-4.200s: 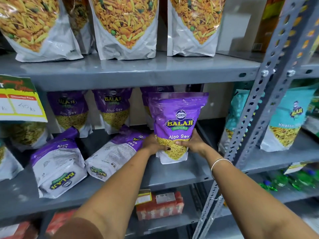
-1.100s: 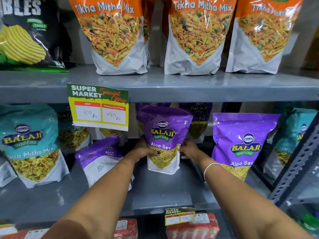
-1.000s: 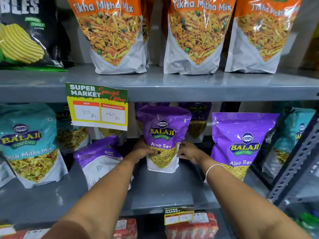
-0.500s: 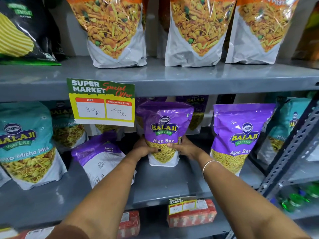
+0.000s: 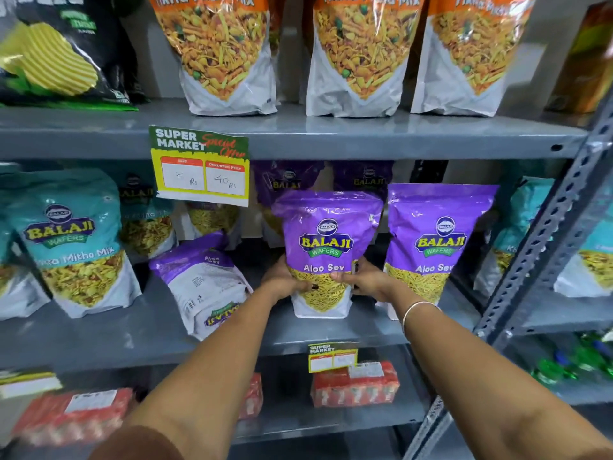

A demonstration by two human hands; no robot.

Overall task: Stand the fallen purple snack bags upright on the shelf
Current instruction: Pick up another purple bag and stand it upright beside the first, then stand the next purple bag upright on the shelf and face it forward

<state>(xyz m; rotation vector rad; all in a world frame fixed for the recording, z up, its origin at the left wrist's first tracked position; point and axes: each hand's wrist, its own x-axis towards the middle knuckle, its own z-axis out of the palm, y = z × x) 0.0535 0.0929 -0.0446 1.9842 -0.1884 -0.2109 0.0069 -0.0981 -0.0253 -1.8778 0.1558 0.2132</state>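
A purple Aloo Sev bag (image 5: 326,240) stands upright on the grey middle shelf (image 5: 99,340), label facing me. My left hand (image 5: 285,277) grips its lower left side and my right hand (image 5: 363,277) grips its lower right side. To its right a second purple bag (image 5: 434,237) stands upright on its own. To its left a third purple bag (image 5: 202,280) lies fallen on its back, white rear panel up. More purple bags (image 5: 288,180) stand in the back row, partly hidden.
Teal Tikha Mitha Mix bags (image 5: 74,240) stand at the left, and others (image 5: 520,227) at the right behind the slotted upright post (image 5: 544,234). A price tag (image 5: 200,164) hangs from the upper shelf, which holds orange mix bags (image 5: 225,51). Red packs (image 5: 355,386) sit below.
Both hands have stayed on the same purple bag and shifted it slightly right and forward, closer to the standing bag. The camera has moved nearer.
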